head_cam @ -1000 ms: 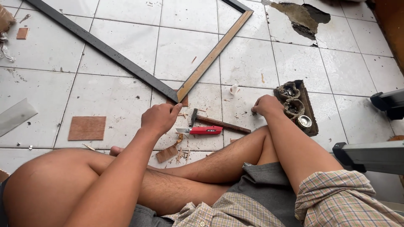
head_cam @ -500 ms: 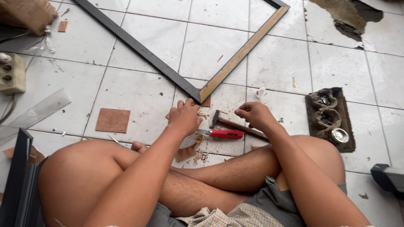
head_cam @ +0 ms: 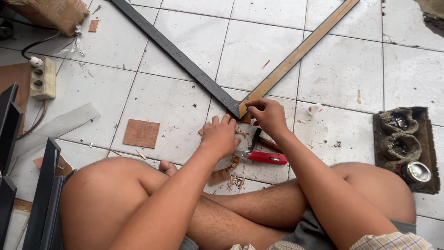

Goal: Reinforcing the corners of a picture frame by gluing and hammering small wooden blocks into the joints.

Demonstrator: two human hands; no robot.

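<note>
Left hand (head_cam: pixel 221 135) flat, gripping nothing, bracing frame corner (head_cam: pixel 238 111) on floor tiles (head_cam: pixel 175 104); right hand (head_cam: pixel 268 115) pinching something unidentifiable there.

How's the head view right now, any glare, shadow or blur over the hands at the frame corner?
Head view: soft, even daylight, no glare on the tiles; left hand, right hand and frame corner are sharp; only faint shadows beneath the hands.
</note>
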